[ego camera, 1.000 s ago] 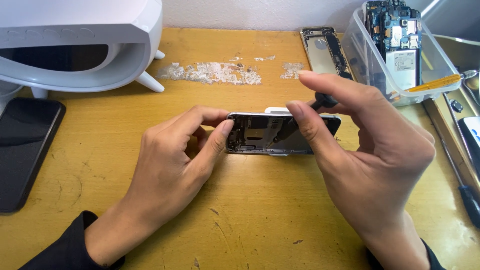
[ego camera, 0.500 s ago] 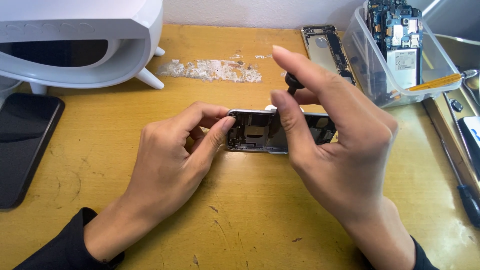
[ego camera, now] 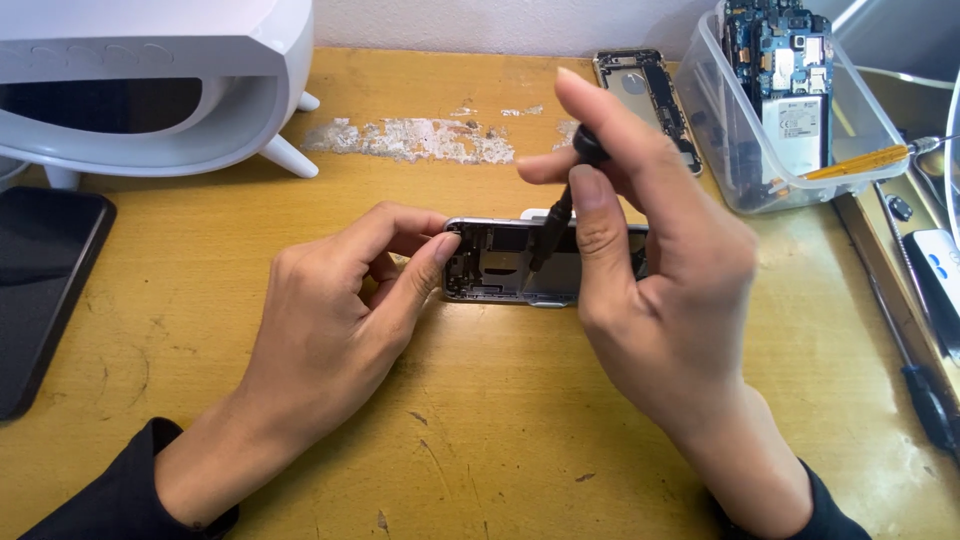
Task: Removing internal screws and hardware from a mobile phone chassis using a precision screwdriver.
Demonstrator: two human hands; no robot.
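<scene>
An opened phone frame (ego camera: 505, 262) with its bare inner parts showing lies on the wooden table (ego camera: 480, 440). My left hand (ego camera: 335, 325) pinches its left end with thumb and forefinger. My right hand (ego camera: 650, 285) covers the frame's right end and holds a small black screwdriver (ego camera: 565, 205) upright, the cap under my forefinger and the tip down in the middle of the frame.
A white rounded appliance (ego camera: 150, 85) on legs stands at the back left. A black phone (ego camera: 40, 290) lies at the left edge. A clear plastic tub (ego camera: 800, 150) of phone parts sits back right, another opened phone shell (ego camera: 645, 95) beside it, loose tools (ego camera: 915, 370) along the right.
My right hand has swung leftward and raised the screwdriver from lying near the frame's right end to standing upright over its middle. My left hand has stayed put.
</scene>
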